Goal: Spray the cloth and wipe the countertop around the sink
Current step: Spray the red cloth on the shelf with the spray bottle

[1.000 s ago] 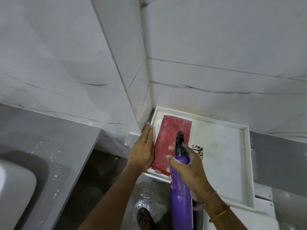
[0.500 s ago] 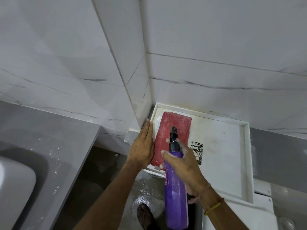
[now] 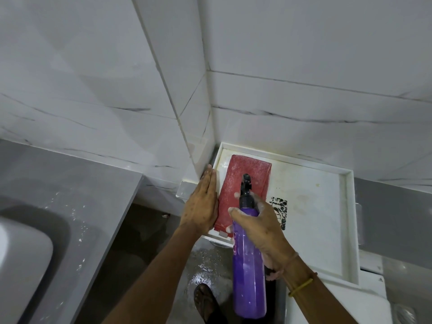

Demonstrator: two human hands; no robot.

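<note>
A folded red cloth (image 3: 250,176) lies flat in the left part of a white tray-like top (image 3: 327,206). My left hand (image 3: 203,204) rests flat along the cloth's left edge, fingers straight and together, pressing on the tray rim. My right hand (image 3: 261,228) grips a purple spray bottle (image 3: 249,272) by its neck, black nozzle (image 3: 246,183) pointing over the cloth. The grey countertop (image 3: 70,195) and the white sink (image 3: 21,260) are at the lower left, dotted with white specks.
White marble-look tiled walls meet in a corner just behind the tray. A wet dark floor gap (image 3: 145,242) separates the countertop from the tray. My sandalled foot (image 3: 207,300) shows below. A black printed mark (image 3: 279,211) is on the tray.
The view has shifted slightly; the bottle and right hand moved a little left and up over the cloth. My left hand stays flat beside the cloth.
</note>
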